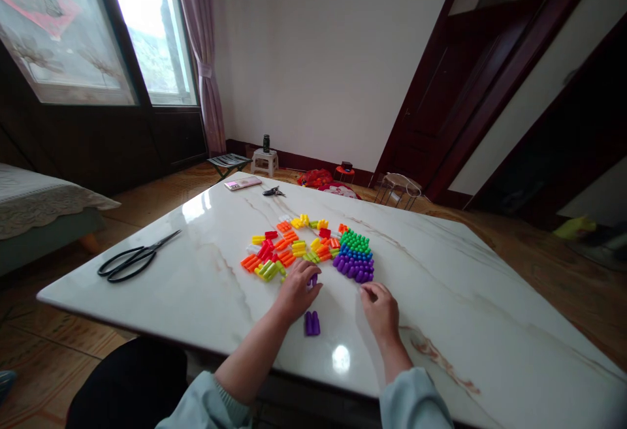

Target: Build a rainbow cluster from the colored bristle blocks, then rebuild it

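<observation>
My left hand point(295, 293) curls round a small purple plastic peg piece point(312, 279), partly covered by the fingers. Just in front of me lies a pair of joined purple pegs point(312, 324). To the right, my right hand point(382, 311) has its thumb and fingertips pinched together; whether something small is between them cannot be seen. Near those fingertips stands a block of rounded pegs in rows, with purple pegs point(353, 269) in front, blue pegs point(355, 253) behind them and green pegs point(355, 241) at the back. Loose yellow, orange and red pieces point(284, 246) lie beyond my left hand.
The pieces rest on a white marble-patterned table point(206, 298). Black-handled scissors point(137, 258) lie at the left. Toward the far edge are a pink phone point(243, 183) and some keys point(274, 191). Stools point(265, 161) stand on the floor beyond.
</observation>
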Motion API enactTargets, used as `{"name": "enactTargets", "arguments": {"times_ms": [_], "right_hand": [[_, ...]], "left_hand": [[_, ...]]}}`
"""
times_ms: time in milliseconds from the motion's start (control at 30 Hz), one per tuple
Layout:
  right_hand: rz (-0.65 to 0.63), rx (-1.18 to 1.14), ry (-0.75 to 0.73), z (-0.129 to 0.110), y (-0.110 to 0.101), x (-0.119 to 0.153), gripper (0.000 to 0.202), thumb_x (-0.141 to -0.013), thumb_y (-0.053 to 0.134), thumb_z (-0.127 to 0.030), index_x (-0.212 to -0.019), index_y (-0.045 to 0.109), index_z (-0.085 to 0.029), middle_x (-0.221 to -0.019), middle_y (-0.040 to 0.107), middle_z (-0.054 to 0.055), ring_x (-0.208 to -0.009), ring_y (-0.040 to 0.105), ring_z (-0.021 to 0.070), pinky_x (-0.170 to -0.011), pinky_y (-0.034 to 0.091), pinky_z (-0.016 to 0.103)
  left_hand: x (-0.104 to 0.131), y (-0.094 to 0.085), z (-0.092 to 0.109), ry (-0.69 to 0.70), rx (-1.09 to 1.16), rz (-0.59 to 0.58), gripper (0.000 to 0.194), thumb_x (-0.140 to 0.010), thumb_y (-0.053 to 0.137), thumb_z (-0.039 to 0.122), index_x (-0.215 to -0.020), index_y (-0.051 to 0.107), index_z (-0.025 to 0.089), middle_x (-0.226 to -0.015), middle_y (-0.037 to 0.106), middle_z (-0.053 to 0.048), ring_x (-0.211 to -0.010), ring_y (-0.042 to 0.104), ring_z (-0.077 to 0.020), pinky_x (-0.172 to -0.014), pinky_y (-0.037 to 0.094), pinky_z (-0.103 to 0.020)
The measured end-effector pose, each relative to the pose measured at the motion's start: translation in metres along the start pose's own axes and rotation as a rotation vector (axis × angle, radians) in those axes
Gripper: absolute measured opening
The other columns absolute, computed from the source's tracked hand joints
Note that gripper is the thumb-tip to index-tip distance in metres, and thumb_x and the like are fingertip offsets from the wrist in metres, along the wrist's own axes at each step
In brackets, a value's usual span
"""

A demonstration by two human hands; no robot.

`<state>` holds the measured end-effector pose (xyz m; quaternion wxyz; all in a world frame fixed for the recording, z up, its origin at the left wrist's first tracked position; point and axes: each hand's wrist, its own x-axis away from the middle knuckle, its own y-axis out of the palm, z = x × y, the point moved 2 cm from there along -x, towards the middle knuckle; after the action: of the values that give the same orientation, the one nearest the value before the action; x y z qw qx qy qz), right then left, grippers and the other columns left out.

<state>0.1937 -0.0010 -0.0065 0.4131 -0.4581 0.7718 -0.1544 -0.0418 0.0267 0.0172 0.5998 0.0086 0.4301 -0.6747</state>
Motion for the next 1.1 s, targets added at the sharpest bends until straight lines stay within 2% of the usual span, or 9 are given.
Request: {"name": "enactTargets", "arguments": {"times_ms": [100, 233, 433, 533, 700, 833, 933, 1000, 1100], "right_hand": [[-0.015, -0.002, -0.010, -0.002, 0.000, 0.000, 0.024, -0.077, 0.050, -0.031, -0.082, 0.070, -0.018, -0.091, 0.070, 0.008, -0.086, 0.063, 0.0214, -0.082, 0.048, 0.033], [-0.029, -0.070, 0.025, -0.020, 0.001, 0.001, 0.024, -0.077, 0.052, -0.034, -0.081, 0.069, -0.018, -0.088, 0.069, 0.008, -0.071, 0.063, 0.0187, -0.071, 0.051, 0.031], [-0.302, -0.531, 0.179, -0.076, 0.031, 0.009, 0.038, -0.076, 0.061, -0.048, -0.096, 0.066, -0.016, -0.087, 0.070, 0.008, -0.069, 0.066, 0.0194, -0.063, 0.054, 0.030], [-0.331, -0.678, 0.281, -0.089, 0.045, 0.012, 0.052, -0.070, 0.068, -0.046, -0.110, 0.060, -0.014, -0.078, 0.068, 0.005, -0.070, 0.066, 0.0204, -0.061, 0.053, 0.030], [-0.287, -0.718, 0.348, -0.090, 0.046, 0.014, 0.045, -0.068, 0.070, -0.041, -0.103, 0.059, -0.016, -0.068, 0.065, 0.001, -0.060, 0.061, 0.0163, -0.055, 0.049, 0.026], [-0.295, -0.809, 0.579, -0.085, 0.039, 0.013, 0.038, -0.064, 0.071, -0.040, -0.092, 0.060, -0.016, -0.052, 0.056, -0.004, -0.044, 0.047, 0.0091, -0.041, 0.033, 0.018], [-0.333, -0.923, 0.725, -0.080, 0.035, 0.013, 0.039, -0.061, 0.073, -0.044, -0.085, 0.061, -0.016, -0.054, 0.056, -0.004, -0.043, 0.042, 0.0064, -0.039, 0.026, 0.016], [-0.350, -0.915, 0.706, -0.077, 0.031, 0.013, 0.039, -0.064, 0.071, -0.050, -0.079, 0.061, -0.016, -0.057, 0.057, -0.003, -0.045, 0.044, 0.0068, -0.040, 0.028, 0.017], [-0.297, -0.733, 0.559, -0.075, 0.024, 0.014, 0.044, -0.070, 0.065, -0.058, -0.077, 0.064, -0.015, -0.064, 0.061, 0.001, -0.049, 0.049, 0.0101, -0.040, 0.032, 0.020]], "left_hand": [[0.001, -0.001, 0.003, 0.013, 0.054, 0.018, 0.026, -0.079, 0.062, 0.017, -0.105, 0.060, 0.022, -0.108, 0.060, -0.007, -0.102, 0.055, -0.0205, -0.092, 0.047, -0.037], [0.003, -0.001, 0.005, 0.036, 0.122, 0.002, 0.038, -0.078, 0.062, 0.014, -0.114, 0.056, 0.023, -0.117, 0.058, -0.007, -0.110, 0.055, -0.0198, -0.097, 0.046, -0.036], [0.005, 0.000, 0.007, 0.083, 0.200, -0.039, 0.053, -0.072, 0.058, 0.005, -0.122, 0.053, 0.023, -0.126, 0.055, -0.008, -0.117, 0.053, -0.0196, -0.099, 0.046, -0.036], [0.004, 0.000, 0.006, 0.099, 0.238, -0.026, 0.053, -0.070, 0.057, 0.002, -0.119, 0.055, 0.022, -0.124, 0.057, -0.009, -0.115, 0.055, -0.0203, -0.099, 0.047, -0.036], [0.006, 0.003, 0.000, 0.018, 0.301, -0.027, 0.051, -0.073, 0.066, 0.010, -0.121, 0.056, 0.022, -0.118, 0.061, -0.008, -0.102, 0.061, -0.0193, -0.089, 0.053, -0.034], [0.007, 0.006, -0.003, -0.047, 0.425, -0.054, 0.045, -0.074, 0.073, 0.023, -0.117, 0.059, 0.021, -0.114, 0.063, -0.007, -0.097, 0.064, -0.0192, -0.080, 0.058, -0.031], [0.006, 0.006, -0.001, 0.007, 0.419, -0.061, 0.026, -0.084, 0.062, 0.024, -0.110, 0.064, 0.020, -0.109, 0.066, -0.007, -0.099, 0.064, -0.0184, -0.084, 0.056, -0.032], [0.005, 0.006, 0.000, 0.037, 0.333, -0.060, 0.018, -0.088, 0.056, 0.022, -0.104, 0.066, 0.020, -0.102, 0.069, -0.006, -0.095, 0.064, -0.0176, -0.086, 0.053, -0.032], [0.004, 0.006, -0.002, 0.013, 0.240, -0.044, 0.019, -0.089, 0.057, 0.024, -0.105, 0.066, 0.020, -0.096, 0.071, -0.005, -0.087, 0.066, -0.0169, -0.082, 0.052, -0.030]]}}
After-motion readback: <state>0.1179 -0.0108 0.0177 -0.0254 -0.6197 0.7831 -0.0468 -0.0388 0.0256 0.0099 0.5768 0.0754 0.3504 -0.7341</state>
